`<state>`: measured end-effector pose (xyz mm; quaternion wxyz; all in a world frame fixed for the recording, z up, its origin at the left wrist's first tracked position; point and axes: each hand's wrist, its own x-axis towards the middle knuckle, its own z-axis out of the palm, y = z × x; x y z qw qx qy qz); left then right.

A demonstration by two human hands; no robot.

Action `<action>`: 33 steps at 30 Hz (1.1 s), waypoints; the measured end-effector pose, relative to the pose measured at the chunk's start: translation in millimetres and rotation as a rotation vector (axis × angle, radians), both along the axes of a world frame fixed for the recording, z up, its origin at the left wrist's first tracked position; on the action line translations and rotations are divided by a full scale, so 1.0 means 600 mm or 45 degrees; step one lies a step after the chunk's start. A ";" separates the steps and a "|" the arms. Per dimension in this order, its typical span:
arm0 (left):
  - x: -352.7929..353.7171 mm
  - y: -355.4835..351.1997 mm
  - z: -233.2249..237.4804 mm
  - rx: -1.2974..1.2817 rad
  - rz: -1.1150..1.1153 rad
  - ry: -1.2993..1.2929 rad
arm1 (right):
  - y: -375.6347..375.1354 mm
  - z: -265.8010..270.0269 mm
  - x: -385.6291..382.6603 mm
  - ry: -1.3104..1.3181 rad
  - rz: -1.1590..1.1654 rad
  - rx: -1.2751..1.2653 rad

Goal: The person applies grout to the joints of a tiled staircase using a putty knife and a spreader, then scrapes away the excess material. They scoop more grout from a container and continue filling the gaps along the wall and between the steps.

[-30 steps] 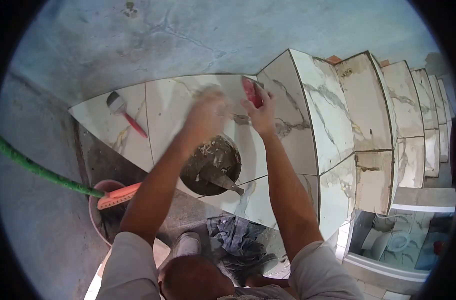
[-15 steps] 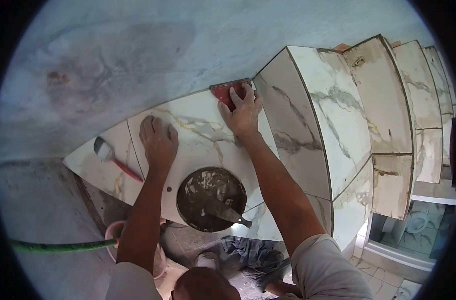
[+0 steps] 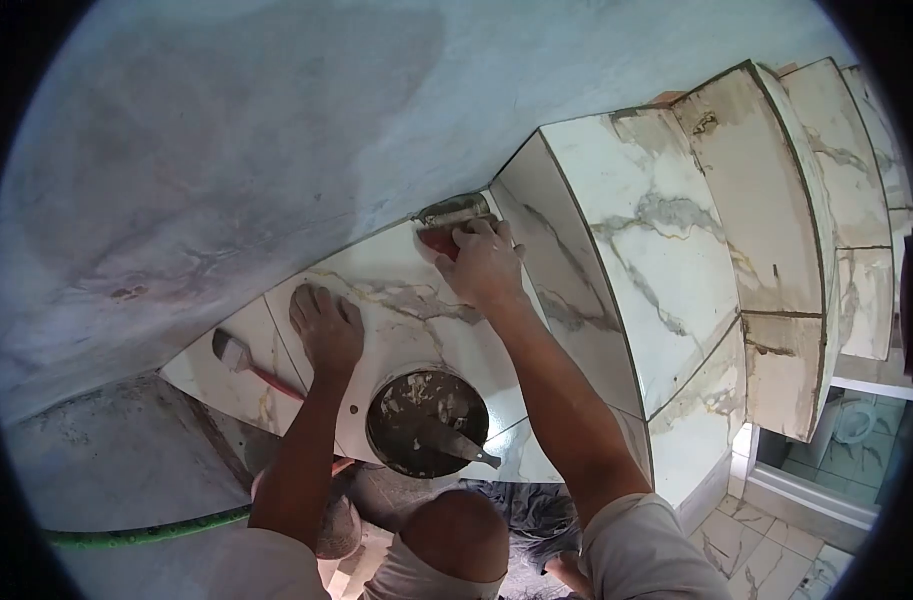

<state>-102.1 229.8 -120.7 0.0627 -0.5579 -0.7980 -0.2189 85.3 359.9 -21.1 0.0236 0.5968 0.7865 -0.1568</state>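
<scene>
Beside the wall (image 3: 266, 140), now tips the red tool (image 3: 438, 240) to bare its grey side, with the right hand (image 3: 486, 264) clamping its grip on it and the left hand (image 3: 330, 328) open on tile (image 3: 401, 335).

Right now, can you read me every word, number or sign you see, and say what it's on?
There are no words, numbers or signs I can read.
The green hose has small dark marks, too small to tell if they are letters.
I see no writing on the brush, bucket or red tool.
</scene>
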 end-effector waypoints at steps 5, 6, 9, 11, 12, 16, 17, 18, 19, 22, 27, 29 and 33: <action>0.000 0.000 0.004 -0.004 -0.016 0.003 | 0.010 -0.046 0.004 0.140 0.050 0.211; 0.001 0.002 0.005 0.028 -0.025 0.021 | 0.018 -0.056 0.004 0.150 0.064 0.242; -0.002 0.003 0.011 0.046 -0.037 0.028 | 0.028 -0.079 0.006 0.193 0.076 0.284; 0.003 0.000 0.007 0.031 -0.029 0.016 | 0.038 -0.083 0.011 0.227 0.086 0.293; 0.002 0.000 0.005 0.016 -0.017 0.018 | 0.046 -0.067 0.012 0.155 0.098 0.183; 0.002 0.002 -0.001 0.016 0.013 0.024 | 0.044 0.019 0.013 -0.155 0.014 -0.255; 0.002 0.003 0.002 0.021 0.020 0.023 | 0.034 0.016 0.017 -0.156 0.020 -0.250; 0.005 0.004 0.004 0.006 0.042 0.021 | 0.023 0.004 0.026 -0.005 0.066 -0.026; 0.007 0.004 0.004 -0.009 0.065 0.021 | 0.017 -0.009 0.030 0.149 0.113 0.196; 0.009 0.005 0.002 0.004 0.079 0.053 | 0.028 -0.062 0.019 0.295 0.138 0.408; 0.010 0.005 0.002 -0.005 0.082 0.034 | 0.018 -0.107 0.015 0.310 0.115 0.500; 0.008 0.007 0.002 0.004 0.087 0.056 | 0.019 -0.113 0.014 0.313 0.137 0.538; 0.012 0.002 0.003 -0.010 0.093 0.040 | 0.013 -0.049 -0.003 0.142 0.132 0.234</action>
